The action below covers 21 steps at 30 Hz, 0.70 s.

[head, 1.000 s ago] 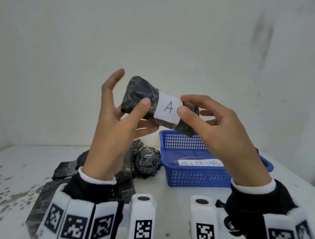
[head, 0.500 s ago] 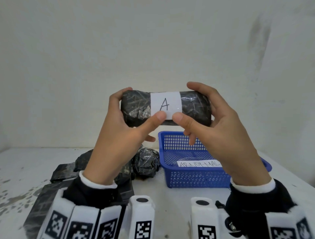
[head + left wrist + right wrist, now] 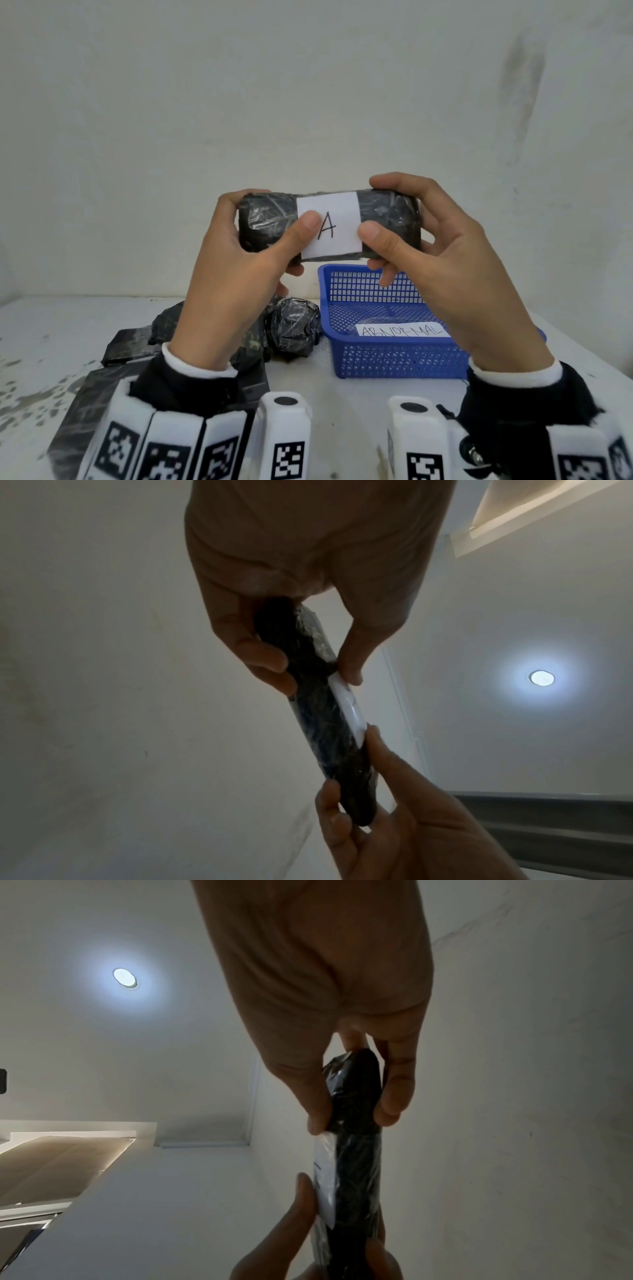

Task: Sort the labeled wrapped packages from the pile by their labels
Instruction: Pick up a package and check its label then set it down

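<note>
— What's held up? 
— A black wrapped package (image 3: 270, 219), lying level in the air, its white label (image 3: 330, 228) reading "A".
— The rest? 
— A pile (image 3: 294, 325) on the table.
</note>
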Motion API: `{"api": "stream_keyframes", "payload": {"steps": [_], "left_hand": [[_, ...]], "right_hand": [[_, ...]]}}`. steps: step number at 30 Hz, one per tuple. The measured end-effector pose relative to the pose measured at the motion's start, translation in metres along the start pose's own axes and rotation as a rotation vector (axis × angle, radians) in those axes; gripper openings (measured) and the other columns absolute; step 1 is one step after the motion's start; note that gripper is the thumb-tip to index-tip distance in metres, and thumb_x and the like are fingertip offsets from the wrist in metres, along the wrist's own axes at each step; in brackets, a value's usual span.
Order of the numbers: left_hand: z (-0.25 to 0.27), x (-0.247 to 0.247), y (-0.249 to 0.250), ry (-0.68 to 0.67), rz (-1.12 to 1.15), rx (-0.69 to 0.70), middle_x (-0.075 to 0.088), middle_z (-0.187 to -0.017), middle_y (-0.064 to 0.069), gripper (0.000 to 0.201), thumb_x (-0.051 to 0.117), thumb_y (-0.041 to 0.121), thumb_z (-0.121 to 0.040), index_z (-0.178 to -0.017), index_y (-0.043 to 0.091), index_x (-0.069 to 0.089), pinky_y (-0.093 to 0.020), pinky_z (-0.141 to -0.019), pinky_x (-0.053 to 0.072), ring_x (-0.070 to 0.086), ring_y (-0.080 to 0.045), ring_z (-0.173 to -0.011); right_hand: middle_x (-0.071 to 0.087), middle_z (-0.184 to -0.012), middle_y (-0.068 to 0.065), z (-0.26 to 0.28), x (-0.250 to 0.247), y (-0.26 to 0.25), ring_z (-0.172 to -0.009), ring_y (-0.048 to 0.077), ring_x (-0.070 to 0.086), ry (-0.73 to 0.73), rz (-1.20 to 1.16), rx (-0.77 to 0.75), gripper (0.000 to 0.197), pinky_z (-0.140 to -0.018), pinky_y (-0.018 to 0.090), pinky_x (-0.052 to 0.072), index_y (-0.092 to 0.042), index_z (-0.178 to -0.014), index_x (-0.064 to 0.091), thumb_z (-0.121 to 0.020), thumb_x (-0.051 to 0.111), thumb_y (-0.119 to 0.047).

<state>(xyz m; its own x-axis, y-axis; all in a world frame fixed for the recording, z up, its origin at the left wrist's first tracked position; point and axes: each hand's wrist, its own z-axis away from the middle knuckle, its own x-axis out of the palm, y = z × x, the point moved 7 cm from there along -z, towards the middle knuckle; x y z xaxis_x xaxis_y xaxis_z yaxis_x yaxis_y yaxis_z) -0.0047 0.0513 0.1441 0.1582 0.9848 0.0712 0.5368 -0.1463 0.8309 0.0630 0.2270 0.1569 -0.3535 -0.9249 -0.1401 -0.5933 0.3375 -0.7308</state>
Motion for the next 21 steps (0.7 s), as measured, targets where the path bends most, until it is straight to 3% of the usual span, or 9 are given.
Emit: {"api": "stream_keyframes", "payload": {"steps": [5,8,11,14,17,21], "left_hand": [[0.001,0.004,-0.003,-0.007,0.009,0.008,0.072,-0.079,0.003,0.051,0.071,0.05,-0.062,-0.101,0.019,0.059,-0.025,-0.045,0.047,0.067,-0.015,-0.061],[0.002,0.008,-0.001,-0.014,0.002,0.041,0.071,-0.079,0.003,0.053,0.069,0.054,-0.06,-0.1,0.02,0.057,-0.024,-0.044,0.046,0.066,-0.015,-0.06],[0.003,0.01,0.0,-0.041,0.007,0.027,0.071,-0.079,0.004,0.054,0.065,0.057,-0.062,-0.101,0.021,0.057,-0.024,-0.044,0.046,0.067,-0.015,-0.062],[0.002,0.011,-0.002,-0.101,0.064,-0.017,0.071,-0.08,0.004,0.044,0.058,0.048,-0.077,-0.106,0.016,0.057,-0.027,-0.045,0.046,0.066,-0.016,-0.065],[0.001,0.009,-0.002,-0.095,0.09,-0.023,0.07,-0.075,0.003,0.039,0.049,0.046,-0.086,-0.104,0.014,0.058,-0.028,-0.044,0.046,0.065,-0.018,-0.063],[-0.001,0.005,-0.001,-0.055,0.129,-0.009,0.068,-0.068,0.005,0.029,0.045,0.036,-0.097,-0.105,0.011,0.058,-0.029,-0.041,0.048,0.062,-0.018,-0.057]], "right_hand": [[0.072,-0.096,-0.004,0.001,0.001,-0.002,-0.061,0.011,0.068,0.019,-0.008,0.0,0.027,-0.055,0.019,0.053,-0.035,-0.097,0.066,-0.072,0.075,-0.037],[0.07,-0.089,-0.003,0.001,-0.002,-0.003,-0.058,0.006,0.065,0.052,-0.015,-0.008,0.02,-0.05,0.014,0.049,-0.031,-0.093,0.066,-0.076,0.076,-0.031],[0.071,-0.09,-0.003,0.0,-0.006,-0.002,-0.06,0.013,0.066,0.065,0.005,-0.001,0.011,-0.048,0.023,0.05,-0.031,-0.095,0.068,-0.085,0.072,-0.03],[0.072,-0.095,0.002,0.0,-0.01,-0.001,-0.061,0.029,0.064,0.074,0.002,0.001,0.011,-0.05,0.031,0.052,-0.033,-0.099,0.07,-0.089,0.066,-0.036],[0.071,-0.101,0.009,-0.001,-0.009,-0.001,-0.061,0.027,0.064,0.072,-0.027,0.013,0.016,-0.051,0.028,0.053,-0.03,-0.101,0.07,-0.092,0.059,-0.037],[0.071,-0.104,0.007,0.0,-0.005,-0.001,-0.064,0.018,0.065,0.007,-0.039,0.014,0.028,-0.059,0.024,0.055,-0.035,-0.115,0.066,-0.087,0.063,-0.033]]}}
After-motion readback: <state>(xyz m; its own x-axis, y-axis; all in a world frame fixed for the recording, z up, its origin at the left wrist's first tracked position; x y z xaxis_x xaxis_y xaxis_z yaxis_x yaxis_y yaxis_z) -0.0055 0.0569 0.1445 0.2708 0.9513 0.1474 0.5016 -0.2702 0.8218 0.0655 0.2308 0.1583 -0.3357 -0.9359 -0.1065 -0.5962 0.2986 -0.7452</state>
